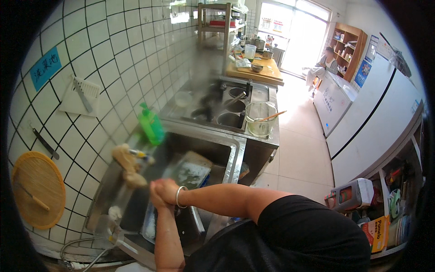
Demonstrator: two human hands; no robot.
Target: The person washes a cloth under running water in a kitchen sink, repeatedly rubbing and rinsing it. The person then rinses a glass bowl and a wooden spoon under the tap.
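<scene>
My left hand (pixel 157 195) and my right hand (pixel 167 191) are pressed together above a stainless steel sink (pixel 238 153). The right wrist wears a silver bangle (pixel 181 197). Whether anything lies between the palms is hidden. Beyond the hands, a tray of sudsy water (pixel 193 170) stands in the basin. A rectangular metal container (pixel 195 221) and another sudsy tray (pixel 150 221) sit below my wrists. Crumpled beige gloves or cloth (pixel 127 166) lie on the wall-side ledge, near a green pump bottle (pixel 151 125). A clear plastic vessel (pixel 107 227) stands at the near left corner.
Past the sink are a cooker with round wells (pixel 234 105), blurred by steam, and a glass pot (pixel 261 119) with a stick across it. A wooden board (pixel 272 69) lies beyond. Tools hang on the tiled wall. A person (pixel 328 63) sits near the chest freezer (pixel 331 98).
</scene>
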